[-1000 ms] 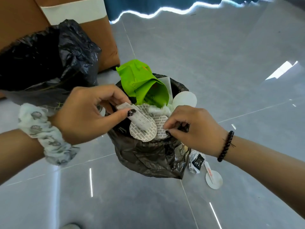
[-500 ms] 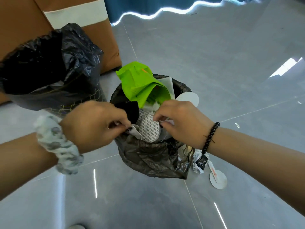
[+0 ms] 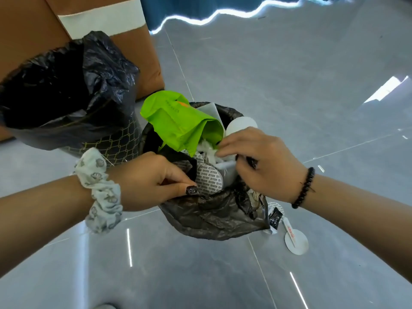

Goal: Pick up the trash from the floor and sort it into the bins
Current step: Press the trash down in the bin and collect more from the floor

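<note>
The small bin [image 3: 207,210] was overfull: left hand [image 3: 147,179] pinched a printed seal disc [image 3: 208,180], right hand [image 3: 263,161] fingers curled, pressing white scraps [image 3: 209,150]; the green wrapper [image 3: 178,121] risked spilling out

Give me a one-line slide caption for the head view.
Both hands press printed round seals and a green bag into the overfull black-lined bin; one white seal lies on the floor.

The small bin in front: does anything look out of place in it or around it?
The small bin is overfull: a green bag sticks out above its rim. A white round lid and a small black wrapper lie on the floor beside it.
</note>
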A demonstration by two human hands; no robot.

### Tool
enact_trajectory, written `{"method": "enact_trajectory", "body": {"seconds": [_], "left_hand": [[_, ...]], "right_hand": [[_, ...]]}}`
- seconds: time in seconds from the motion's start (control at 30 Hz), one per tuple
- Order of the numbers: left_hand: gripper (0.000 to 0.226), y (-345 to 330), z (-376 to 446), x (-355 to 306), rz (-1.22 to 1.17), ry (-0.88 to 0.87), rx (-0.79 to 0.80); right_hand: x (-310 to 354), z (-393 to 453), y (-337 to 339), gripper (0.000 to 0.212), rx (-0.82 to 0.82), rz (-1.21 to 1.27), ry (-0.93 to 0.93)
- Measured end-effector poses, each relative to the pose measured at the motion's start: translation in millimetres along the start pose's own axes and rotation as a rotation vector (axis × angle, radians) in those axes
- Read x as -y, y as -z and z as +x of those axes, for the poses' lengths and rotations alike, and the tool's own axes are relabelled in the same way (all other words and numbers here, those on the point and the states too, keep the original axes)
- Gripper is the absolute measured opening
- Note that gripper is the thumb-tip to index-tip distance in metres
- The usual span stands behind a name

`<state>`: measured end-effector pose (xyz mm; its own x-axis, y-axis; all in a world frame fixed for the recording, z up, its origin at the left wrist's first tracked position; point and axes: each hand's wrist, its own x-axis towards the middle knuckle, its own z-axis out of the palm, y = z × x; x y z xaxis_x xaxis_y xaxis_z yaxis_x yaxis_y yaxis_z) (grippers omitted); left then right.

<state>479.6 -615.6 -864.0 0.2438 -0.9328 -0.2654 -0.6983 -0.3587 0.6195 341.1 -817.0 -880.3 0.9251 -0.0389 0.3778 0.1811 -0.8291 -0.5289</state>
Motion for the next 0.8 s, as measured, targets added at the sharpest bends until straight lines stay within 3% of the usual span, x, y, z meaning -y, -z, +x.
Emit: {"method": "enact_trajectory", "body": {"seconds": [0.1, 0.2, 0.27, 0.33, 0.43, 0.53, 0.67, 0.8], "left_hand": [[0.041, -9.0, -7.5, 1.4, -0.062, -0.086, -0.092], [0.021, -15.6, -8.3, -6.2, -0.165, -0.047, -0.299], [0.01, -21.1, -3.0, -11.8, -0.172, 0.018, -0.357], [0.006, -28.0, 6.3, -13.8, -0.12, 0.068, -0.352], [0.006, -34.0, 15.9, -16.2, -0.08, 0.097, -0.368], [0.011, -37.5, 13.7, -22.0, -0.089, 0.006, -0.387], [0.029, -43.4, 0.6, -23.8, -0.068, -0.136, -0.366], [0.041, -46.8, -4.8, -16.8, -0.025, -0.195, -0.353]], "right_hand": [[-9.8, -22.7, 11.8, 0.039, -0.226, 0.123, -0.105], [-30.6, -49.7, 13.4, 0.045, -0.384, 0.325, -0.478], [-53.2, -72.1, 4.3, 0.048, -0.381, 0.328, -0.696], [-77.6, -98.3, -6.8, 0.039, -0.211, 0.175, -0.872], [-105.4, -138.2, -27.2, 0.021, 0.284, -0.09, -1.053], [-114.0, -165.9, -42.6, 0.054, 0.648, -0.261, -1.043], [-109.6, -172.8, -49.0, 0.08, 0.667, -0.305, -1.039], [-107.0, -181.4, -48.0, 0.084, 0.662, -0.312, -1.075]]}}
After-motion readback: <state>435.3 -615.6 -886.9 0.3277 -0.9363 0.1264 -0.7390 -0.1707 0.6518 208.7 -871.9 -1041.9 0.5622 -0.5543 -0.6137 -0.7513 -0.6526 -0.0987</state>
